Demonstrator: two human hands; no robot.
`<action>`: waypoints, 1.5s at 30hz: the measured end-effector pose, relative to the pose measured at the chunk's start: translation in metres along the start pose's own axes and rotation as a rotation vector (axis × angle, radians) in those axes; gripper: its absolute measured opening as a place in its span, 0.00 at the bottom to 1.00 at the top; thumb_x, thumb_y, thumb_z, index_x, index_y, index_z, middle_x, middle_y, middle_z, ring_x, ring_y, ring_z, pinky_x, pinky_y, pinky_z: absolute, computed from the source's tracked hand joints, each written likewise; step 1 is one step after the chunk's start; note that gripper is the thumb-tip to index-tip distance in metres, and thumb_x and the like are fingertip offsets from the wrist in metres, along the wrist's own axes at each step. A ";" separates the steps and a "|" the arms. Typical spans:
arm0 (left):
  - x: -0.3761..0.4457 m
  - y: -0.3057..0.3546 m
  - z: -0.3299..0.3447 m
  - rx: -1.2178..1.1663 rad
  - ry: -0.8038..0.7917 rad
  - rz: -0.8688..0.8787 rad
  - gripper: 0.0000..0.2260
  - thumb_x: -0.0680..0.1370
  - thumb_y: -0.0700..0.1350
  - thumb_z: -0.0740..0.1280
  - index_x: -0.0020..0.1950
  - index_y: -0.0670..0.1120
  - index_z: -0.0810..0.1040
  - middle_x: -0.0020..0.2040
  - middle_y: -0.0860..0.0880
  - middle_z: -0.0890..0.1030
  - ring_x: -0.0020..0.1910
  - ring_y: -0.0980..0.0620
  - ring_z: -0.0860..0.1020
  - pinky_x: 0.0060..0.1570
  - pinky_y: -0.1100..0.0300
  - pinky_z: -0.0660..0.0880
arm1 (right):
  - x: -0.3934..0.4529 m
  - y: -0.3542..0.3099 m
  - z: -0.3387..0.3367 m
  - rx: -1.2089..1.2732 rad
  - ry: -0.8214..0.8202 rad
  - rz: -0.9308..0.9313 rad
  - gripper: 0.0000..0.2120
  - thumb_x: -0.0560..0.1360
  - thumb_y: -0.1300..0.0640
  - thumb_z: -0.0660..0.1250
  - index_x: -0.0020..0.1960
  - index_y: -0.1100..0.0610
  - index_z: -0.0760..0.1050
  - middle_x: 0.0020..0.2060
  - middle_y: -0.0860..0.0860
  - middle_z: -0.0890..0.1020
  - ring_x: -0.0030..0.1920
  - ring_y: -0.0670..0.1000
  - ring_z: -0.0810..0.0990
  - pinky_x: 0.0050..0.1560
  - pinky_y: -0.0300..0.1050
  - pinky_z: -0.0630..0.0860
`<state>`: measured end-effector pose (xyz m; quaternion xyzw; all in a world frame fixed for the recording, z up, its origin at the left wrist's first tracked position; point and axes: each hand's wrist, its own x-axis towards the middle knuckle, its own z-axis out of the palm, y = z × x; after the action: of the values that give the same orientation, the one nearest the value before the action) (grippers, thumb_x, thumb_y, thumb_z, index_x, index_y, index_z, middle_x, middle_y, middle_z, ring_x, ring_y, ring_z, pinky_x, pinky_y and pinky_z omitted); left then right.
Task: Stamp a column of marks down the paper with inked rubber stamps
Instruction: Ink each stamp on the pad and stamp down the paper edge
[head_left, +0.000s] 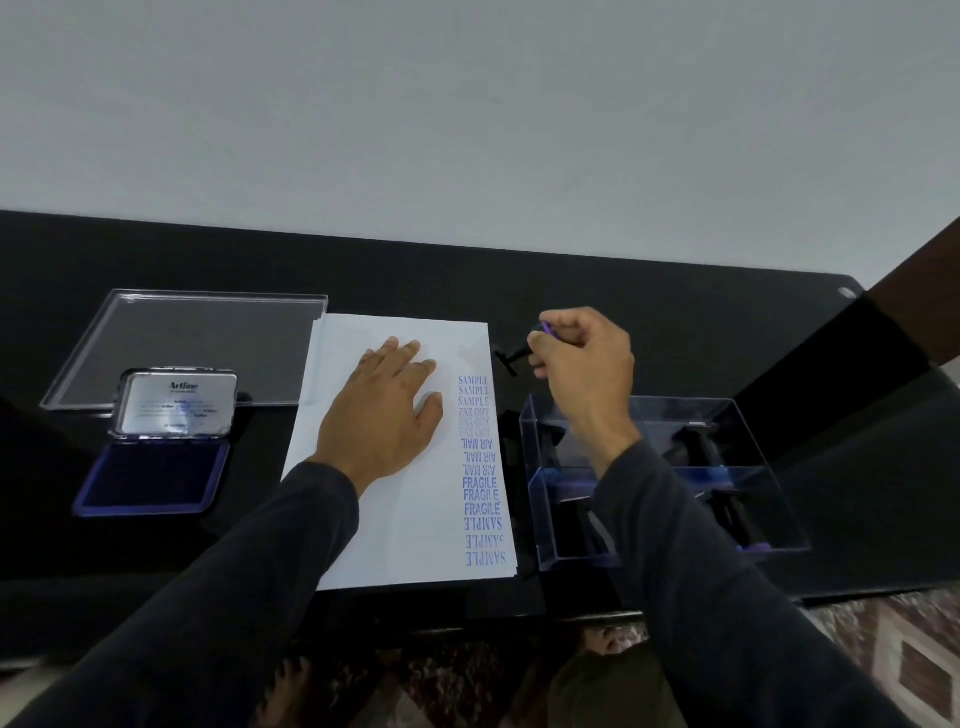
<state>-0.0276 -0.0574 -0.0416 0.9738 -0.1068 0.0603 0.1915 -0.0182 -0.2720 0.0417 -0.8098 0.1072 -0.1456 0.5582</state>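
White paper (415, 519) lies on the black table, with a column of blue marks (480, 467) down its right side reading SAMPLE, FAX OUT, AIR MAIL and FRAGILE. My left hand (384, 415) rests flat on the sheet, fingers spread. My right hand (582, 358) grips a black rubber stamp (511, 357) in the air just past the paper's upper right corner. The stamp is tilted with its base toward the left. An open blue ink pad (150, 480) with its lid up sits at the left.
A clear plastic box (660, 478) holding several black stamps stands right of the paper, under my right forearm. A clear flat lid (192, 343) lies behind the ink pad. The table's front edge (467, 623) runs below the paper.
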 end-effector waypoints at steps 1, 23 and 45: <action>0.000 0.000 0.000 0.000 0.001 0.000 0.25 0.83 0.60 0.55 0.77 0.51 0.68 0.80 0.51 0.63 0.81 0.49 0.57 0.78 0.53 0.50 | -0.002 0.002 -0.001 0.007 -0.001 0.007 0.07 0.70 0.57 0.74 0.45 0.46 0.81 0.40 0.46 0.85 0.42 0.48 0.85 0.47 0.54 0.83; -0.009 0.045 -0.018 -0.057 0.014 -0.005 0.24 0.82 0.58 0.62 0.76 0.49 0.71 0.78 0.48 0.68 0.78 0.45 0.64 0.75 0.50 0.60 | -0.042 0.002 -0.053 0.097 0.120 0.001 0.09 0.72 0.61 0.73 0.47 0.48 0.79 0.42 0.49 0.84 0.44 0.52 0.84 0.47 0.54 0.83; -0.022 0.193 0.000 -0.128 -0.018 0.332 0.22 0.84 0.54 0.59 0.75 0.48 0.71 0.77 0.47 0.69 0.78 0.49 0.62 0.78 0.53 0.53 | -0.063 0.048 -0.147 -0.575 0.159 -0.061 0.06 0.73 0.59 0.69 0.46 0.50 0.74 0.43 0.46 0.74 0.42 0.47 0.76 0.44 0.47 0.79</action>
<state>-0.0933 -0.2280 0.0241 0.9290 -0.2717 0.0753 0.2395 -0.1298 -0.3960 0.0382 -0.9236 0.1630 -0.1889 0.2912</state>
